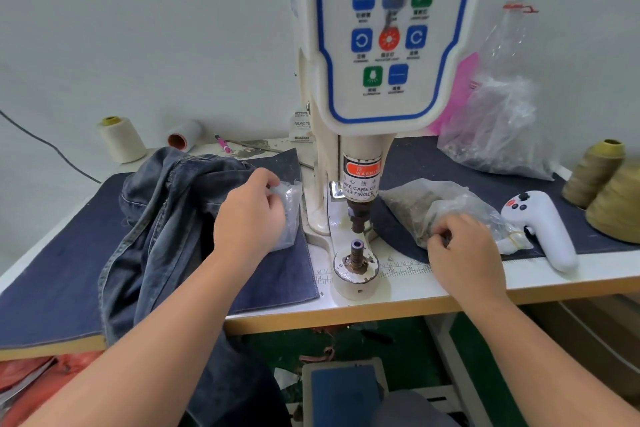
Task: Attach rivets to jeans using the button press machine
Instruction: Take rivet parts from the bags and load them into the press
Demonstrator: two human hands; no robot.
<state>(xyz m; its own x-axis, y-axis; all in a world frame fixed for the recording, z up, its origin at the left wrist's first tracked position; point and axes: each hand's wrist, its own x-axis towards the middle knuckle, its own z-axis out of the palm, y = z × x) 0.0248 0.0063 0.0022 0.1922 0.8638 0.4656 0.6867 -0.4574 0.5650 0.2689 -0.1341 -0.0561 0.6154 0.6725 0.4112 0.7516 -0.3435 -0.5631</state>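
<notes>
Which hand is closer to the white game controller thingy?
The right hand. It rests on a plastic bag just left of the white controller. The left hand is far across, past the press machine, by the jeans.

My worktable point(408, 291) has a white top with a printed ruler scale along its front edge. Dark denim mats point(273, 274) cover the top on both sides of the button press machine point(356, 218), which stands at centre. The jeans point(162, 218) lie bunched on the left mat and hang over the front edge. A cream thread cone point(121, 139) stands at rear left. On the right mat lie plastic bags of rivets point(429, 208), a white handheld controller point(543, 225) and olive thread cones point(602, 180).
</notes>
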